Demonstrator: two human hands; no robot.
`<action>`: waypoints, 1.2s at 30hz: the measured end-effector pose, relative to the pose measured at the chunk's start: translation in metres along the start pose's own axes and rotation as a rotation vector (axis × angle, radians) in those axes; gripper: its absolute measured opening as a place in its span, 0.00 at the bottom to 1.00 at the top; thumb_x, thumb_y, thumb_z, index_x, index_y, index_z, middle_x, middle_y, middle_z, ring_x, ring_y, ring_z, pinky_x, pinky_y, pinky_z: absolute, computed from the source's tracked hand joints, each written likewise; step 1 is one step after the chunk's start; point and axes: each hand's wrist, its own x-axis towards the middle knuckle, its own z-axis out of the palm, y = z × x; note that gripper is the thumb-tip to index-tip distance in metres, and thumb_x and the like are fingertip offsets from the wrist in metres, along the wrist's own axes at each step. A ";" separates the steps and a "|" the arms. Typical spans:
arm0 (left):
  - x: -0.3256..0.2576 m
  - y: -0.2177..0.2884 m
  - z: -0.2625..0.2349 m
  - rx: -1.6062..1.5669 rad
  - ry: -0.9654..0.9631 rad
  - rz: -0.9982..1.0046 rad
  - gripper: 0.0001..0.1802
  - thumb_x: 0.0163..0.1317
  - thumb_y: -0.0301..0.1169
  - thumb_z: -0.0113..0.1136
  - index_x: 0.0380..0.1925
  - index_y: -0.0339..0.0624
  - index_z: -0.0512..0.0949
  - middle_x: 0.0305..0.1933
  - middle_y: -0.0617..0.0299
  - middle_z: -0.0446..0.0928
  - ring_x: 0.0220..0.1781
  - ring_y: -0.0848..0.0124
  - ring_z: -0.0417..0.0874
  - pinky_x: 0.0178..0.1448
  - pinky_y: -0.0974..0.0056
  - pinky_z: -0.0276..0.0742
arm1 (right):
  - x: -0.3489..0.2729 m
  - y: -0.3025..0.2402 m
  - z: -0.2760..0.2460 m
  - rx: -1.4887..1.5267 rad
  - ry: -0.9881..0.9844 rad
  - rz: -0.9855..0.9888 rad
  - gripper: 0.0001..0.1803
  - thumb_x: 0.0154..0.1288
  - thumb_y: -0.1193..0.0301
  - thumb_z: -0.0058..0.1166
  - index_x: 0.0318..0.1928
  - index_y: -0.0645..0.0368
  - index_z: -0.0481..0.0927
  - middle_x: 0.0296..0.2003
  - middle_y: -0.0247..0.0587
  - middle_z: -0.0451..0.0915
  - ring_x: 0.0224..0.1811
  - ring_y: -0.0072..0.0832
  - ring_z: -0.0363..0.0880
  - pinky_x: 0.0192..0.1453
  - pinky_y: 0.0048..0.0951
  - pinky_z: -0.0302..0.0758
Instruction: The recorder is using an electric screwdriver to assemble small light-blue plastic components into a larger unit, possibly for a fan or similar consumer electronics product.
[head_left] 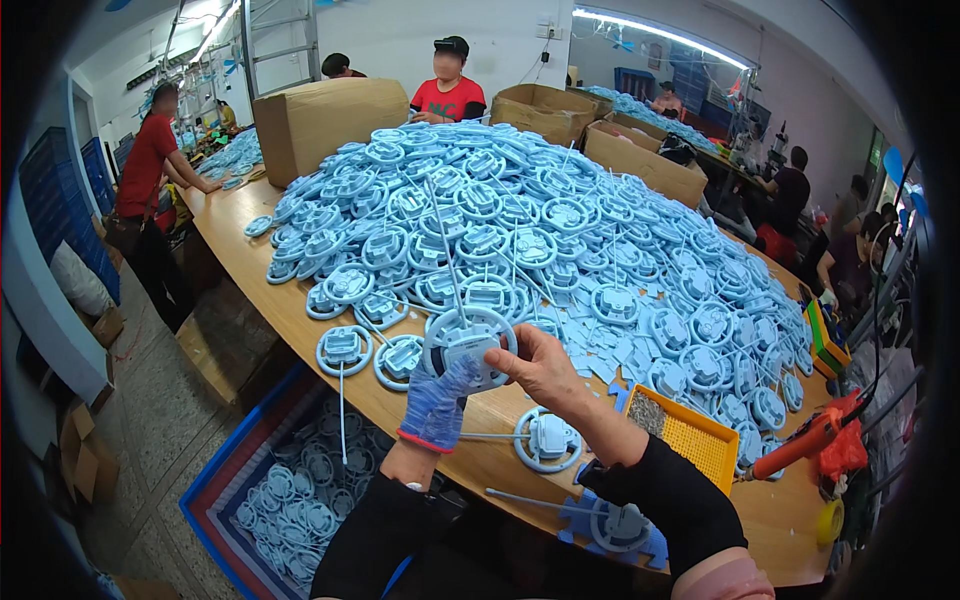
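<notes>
With our gloved left hand [440, 400] and bare right hand [545, 368] both gripping the pale blue plastic wheel-shaped part [470, 345] above the wooden desk [300, 320], we should steady its rim.

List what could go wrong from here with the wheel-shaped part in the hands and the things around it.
1. The heap of light blue wheel parts reaches the wooden table's near edge; a nudge might slide some off.
2. The wheel part, held between the gloved left hand and bare right hand, has a thin antenna that might snag or bend.
3. The right forearm is close to the yellow tray and could tip it.
</notes>
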 end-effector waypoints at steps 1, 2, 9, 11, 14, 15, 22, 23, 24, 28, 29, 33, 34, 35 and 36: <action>-0.002 0.001 0.000 -0.030 0.004 -0.016 0.27 0.56 0.30 0.68 0.55 0.40 0.70 0.50 0.61 0.77 0.49 0.72 0.80 0.53 0.68 0.78 | -0.001 0.000 0.001 0.071 -0.022 -0.027 0.24 0.55 0.52 0.67 0.33 0.62 0.77 0.26 0.32 0.77 0.29 0.18 0.74 0.32 0.22 0.72; -0.001 0.001 0.000 -0.031 0.004 -0.021 0.27 0.56 0.30 0.68 0.55 0.40 0.70 0.50 0.61 0.77 0.49 0.72 0.80 0.53 0.68 0.78 | -0.001 0.001 0.000 0.072 -0.018 -0.023 0.24 0.55 0.52 0.67 0.33 0.62 0.77 0.26 0.32 0.77 0.29 0.18 0.74 0.32 0.22 0.72; 0.005 0.002 -0.019 -0.074 -0.095 -0.402 0.26 0.69 0.29 0.51 0.65 0.45 0.60 0.55 0.56 0.74 0.56 0.69 0.76 0.58 0.67 0.75 | 0.009 0.017 0.001 -0.211 0.025 -0.050 0.25 0.53 0.50 0.66 0.33 0.61 0.78 0.24 0.33 0.76 0.25 0.20 0.71 0.28 0.27 0.68; 0.014 -0.041 -0.053 0.261 -0.027 0.156 0.30 0.66 0.32 0.56 0.66 0.45 0.59 0.55 0.58 0.73 0.54 0.71 0.76 0.56 0.67 0.76 | 0.016 0.027 -0.006 -0.182 0.027 0.000 0.25 0.52 0.50 0.66 0.36 0.61 0.79 0.26 0.35 0.78 0.27 0.21 0.73 0.30 0.26 0.70; 0.019 -0.010 -0.045 0.418 -0.148 -0.185 0.34 0.61 0.35 0.63 0.65 0.44 0.61 0.54 0.60 0.73 0.50 0.72 0.77 0.53 0.68 0.77 | 0.022 0.037 -0.032 -0.036 -0.080 0.108 0.20 0.59 0.58 0.63 0.42 0.61 0.78 0.34 0.35 0.81 0.34 0.21 0.78 0.36 0.25 0.74; 0.012 0.010 -0.057 0.444 -0.127 -0.176 0.34 0.61 0.35 0.63 0.65 0.44 0.61 0.54 0.60 0.73 0.50 0.72 0.77 0.53 0.68 0.77 | 0.027 0.050 -0.057 -0.146 0.100 0.159 0.19 0.60 0.58 0.62 0.41 0.62 0.78 0.35 0.36 0.81 0.33 0.23 0.79 0.36 0.27 0.76; 0.034 0.071 -0.162 1.823 0.102 0.478 0.34 0.45 0.38 0.74 0.53 0.37 0.74 0.52 0.48 0.75 0.55 0.53 0.75 0.62 0.56 0.70 | 0.017 0.096 -0.262 0.413 0.625 0.252 0.30 0.62 0.55 0.59 0.53 0.67 0.70 0.46 0.48 0.78 0.47 0.36 0.79 0.44 0.37 0.81; 0.032 0.080 -0.174 1.827 0.154 0.252 0.38 0.44 0.43 0.74 0.54 0.37 0.73 0.55 0.47 0.74 0.58 0.52 0.73 0.65 0.56 0.67 | 0.011 0.087 -0.253 0.355 0.778 0.364 0.32 0.63 0.54 0.58 0.56 0.68 0.68 0.48 0.49 0.77 0.50 0.38 0.79 0.47 0.39 0.81; 0.034 0.078 -0.176 1.855 0.130 0.187 0.40 0.44 0.43 0.74 0.56 0.35 0.71 0.57 0.45 0.72 0.60 0.52 0.72 0.66 0.56 0.66 | 0.004 0.085 -0.243 0.347 0.784 0.377 0.32 0.63 0.54 0.58 0.56 0.68 0.68 0.48 0.49 0.77 0.50 0.38 0.79 0.47 0.39 0.81; 0.052 0.078 -0.180 1.966 0.107 -0.012 0.46 0.45 0.45 0.73 0.61 0.34 0.66 0.63 0.42 0.66 0.67 0.51 0.66 0.70 0.57 0.62 | 0.003 0.056 -0.151 -0.040 0.290 0.430 0.34 0.63 0.57 0.59 0.61 0.68 0.65 0.47 0.48 0.78 0.41 0.34 0.80 0.43 0.31 0.80; 0.061 0.074 -0.172 1.955 0.093 -0.007 0.46 0.45 0.45 0.73 0.61 0.34 0.66 0.63 0.42 0.66 0.67 0.51 0.66 0.70 0.57 0.62 | 0.007 0.051 -0.138 -0.147 0.122 0.356 0.29 0.63 0.61 0.58 0.59 0.67 0.68 0.45 0.47 0.79 0.39 0.30 0.80 0.41 0.29 0.79; 0.084 0.071 -0.173 2.066 0.183 -0.234 0.50 0.45 0.54 0.70 0.66 0.44 0.63 0.70 0.46 0.59 0.69 0.51 0.63 0.70 0.57 0.62 | 0.021 0.060 -0.094 -1.172 -0.245 0.118 0.17 0.56 0.57 0.59 0.35 0.59 0.82 0.32 0.46 0.83 0.39 0.44 0.81 0.45 0.40 0.76; 0.088 0.069 -0.168 2.074 0.196 -0.224 0.49 0.45 0.55 0.69 0.65 0.43 0.63 0.68 0.45 0.62 0.67 0.52 0.66 0.68 0.56 0.64 | 0.018 0.061 -0.091 -1.272 -0.227 0.120 0.17 0.55 0.58 0.58 0.34 0.60 0.83 0.32 0.48 0.83 0.38 0.44 0.82 0.44 0.41 0.77; 0.093 0.068 -0.163 2.081 0.210 -0.213 0.48 0.46 0.56 0.68 0.64 0.43 0.64 0.66 0.45 0.65 0.65 0.52 0.69 0.67 0.55 0.66 | 0.017 0.063 -0.088 -1.373 -0.207 0.122 0.16 0.54 0.59 0.58 0.34 0.60 0.83 0.31 0.49 0.83 0.37 0.45 0.82 0.42 0.43 0.77; 0.093 0.071 -0.160 2.083 0.202 -0.206 0.48 0.46 0.56 0.68 0.64 0.43 0.64 0.66 0.45 0.65 0.65 0.52 0.69 0.67 0.55 0.66 | 0.021 0.067 -0.084 -1.372 -0.198 0.125 0.16 0.54 0.59 0.58 0.34 0.60 0.83 0.31 0.49 0.83 0.37 0.45 0.82 0.42 0.43 0.77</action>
